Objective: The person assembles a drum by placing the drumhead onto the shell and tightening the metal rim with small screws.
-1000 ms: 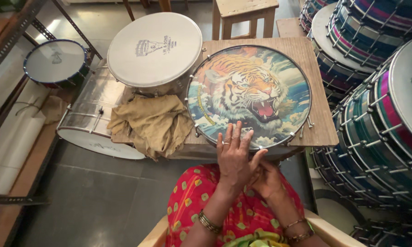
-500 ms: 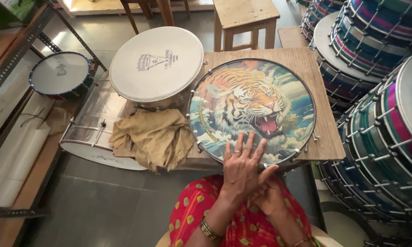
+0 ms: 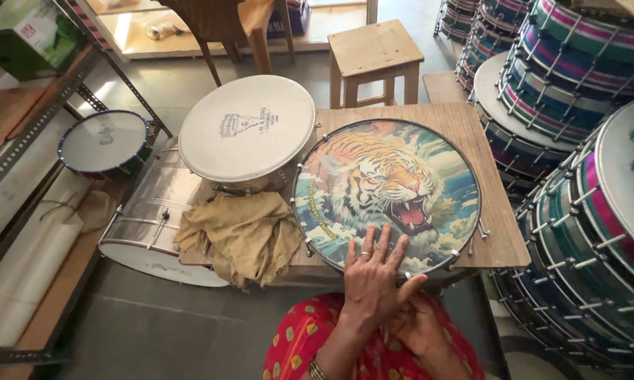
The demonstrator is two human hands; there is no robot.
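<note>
At the near rim of the tiger drum, fingers of the left hand lie spread flat on the printed skin, thumb out to the right toward the rim; a ring shows on one finger. Nothing pinched or gripped, just palm-down contact. Right hand sits under and behind the left, at the drum's edge by the lap; its fingers mostly hidden, so can't tell if curled or open.

Drum lies flat, head up, on the wooden board, w/ metal lugs round the hoop. It's round, so no real long axis; the tiger's open mouth points right and slightly toward the person.

Vs 0.5 s ago: left hand in much the same spot on the skin, fingers about as spread; the drum hasn't shifted on the board.

Just left of the drum: crumpled tan cloth, touching the rim area. Behind that, a white-skinned drum. Stacked drums at right, wooden stool beyond.
</note>
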